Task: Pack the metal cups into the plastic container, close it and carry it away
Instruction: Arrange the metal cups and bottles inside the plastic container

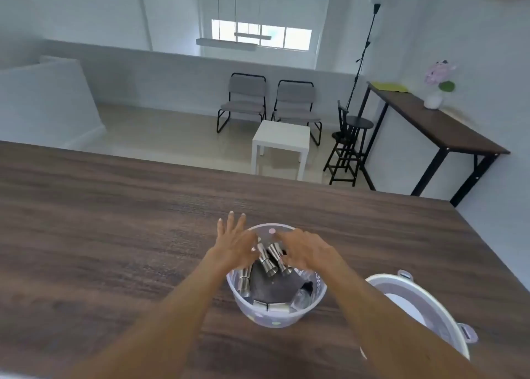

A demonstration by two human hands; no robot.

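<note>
A round translucent plastic container (286, 320) with pastel dots stands on the wooden table near the front edge. Several metal cups (268, 261) lie inside it, some leaning toward the far wall, others flat against the near wall. My left hand (233, 239) hovers over the container's far left rim with fingers spread, holding nothing. My right hand (308, 249) is over the far right side, fingers curved down toward the cups; it hides its fingertips, so a grip cannot be made out. The container's lid (424, 307) lies to the right on the table.
The dark wooden table (114, 221) stretches wide to the left and beyond the container. Its right edge runs just past the lid. Behind it are a white side table (282, 137), two chairs, black stools and a narrow wall table with a flower vase (434, 99).
</note>
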